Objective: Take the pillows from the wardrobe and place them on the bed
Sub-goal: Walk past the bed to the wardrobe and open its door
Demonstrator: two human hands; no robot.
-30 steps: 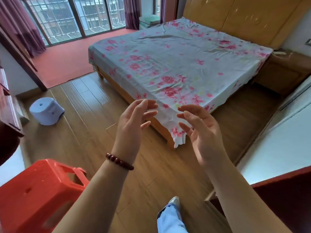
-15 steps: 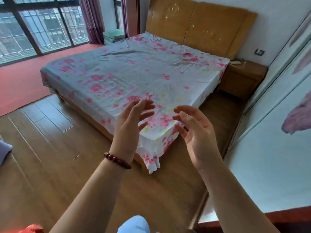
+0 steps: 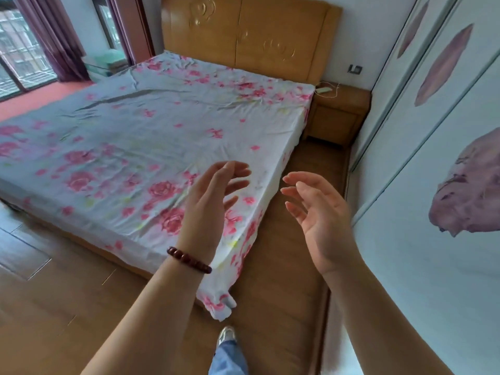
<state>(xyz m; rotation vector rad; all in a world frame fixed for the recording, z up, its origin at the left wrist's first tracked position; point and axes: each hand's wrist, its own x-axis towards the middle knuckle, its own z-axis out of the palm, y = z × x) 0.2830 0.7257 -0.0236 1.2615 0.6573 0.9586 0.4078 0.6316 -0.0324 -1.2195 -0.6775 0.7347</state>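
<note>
the left hand (image 3: 213, 201) is hanging in the air over the near corner of the bed, its fingers relaxed and slightly bent, gripping nothing. a dark red bead bracelet (image 3: 189, 259) is circling its wrist. the right hand (image 3: 319, 217) is facing it with the palm turned inward and the fingers loose and spread, also gripping nothing. the 2 hands are staying apart with a gap between them. below them, 1 shoe (image 3: 226, 334) is resting on the wooden floor (image 3: 54, 320). the bed (image 3: 130, 125) is lying ahead and to the left, wearing a white sheet with pink roses, its wooden headboard (image 3: 251, 33) against the far wall. a nightstand (image 3: 335, 120) is sitting just beside the bed's far right corner. the wardrobe (image 3: 433, 266) is running along the right side, its pale doors printed with purple petals. purple curtains (image 3: 54, 36) are hanging at far left.
</note>
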